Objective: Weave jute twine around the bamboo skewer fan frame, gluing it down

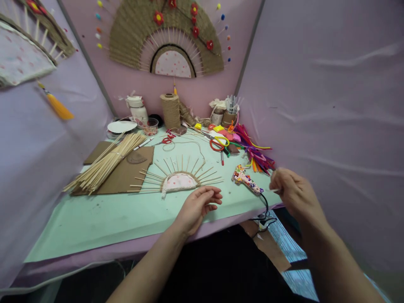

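Note:
On the green-covered table lies a half-round piece [181,182] covered in white cloth with pink spots. Thin wooden sticks fan out from its twine-edged curve, and a strip of white lace [164,186] hangs at its left end. My left hand [202,206] is just in front of its right end, fingers loosely bent and apart, holding nothing. At the table's right side my right hand [292,190] is raised with its fingers pinched on a thin whitish stick [274,190]. A flower-patterned glue gun [248,180] with a black cord lies between my hands.
A bundle of wooden sticks [109,162] rests on cardboard [143,166] at left. Behind are red-handled scissors [166,141], red-and-yellow scissors [217,143], a twine spool [170,111] and coloured pipe cleaners [257,153]. A finished fan [126,38] hangs on the back wall.

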